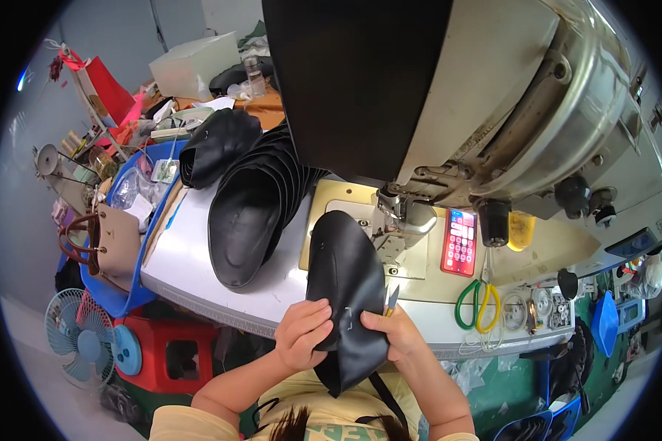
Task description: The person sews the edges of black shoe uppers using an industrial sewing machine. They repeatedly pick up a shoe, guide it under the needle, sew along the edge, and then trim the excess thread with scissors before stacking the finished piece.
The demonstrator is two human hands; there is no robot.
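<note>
Head view, seated worker at an industrial sewing machine. The left hand (301, 334) is closed on the lower left edge of a black leather piece (346, 294), fingers curled over its face. The right hand (396, 332) pinches the same piece at its right edge and also holds small thread snips (392, 298), whose blades point upward just above the thumb. The leather piece is curved and dark, marked with thin white lines near the fingers; it stands between the two hands, its top reaching toward the sewing machine (493, 110) directly beyond them. Beyond the left hand lies a stack of black leather pieces (254, 198), fanned out on the grey table (184, 257). Beyond the right hand, a phone with a red screen (460, 241) leans at the machine's base; just right of it hang scissors with green and yellow handles (477, 303). Far left of the left hand: a tan handbag (103, 242), a pale blue fan (77, 342) and a red stool (173, 353). Far beyond, a pale box (195, 65) sits among clutter.
</note>
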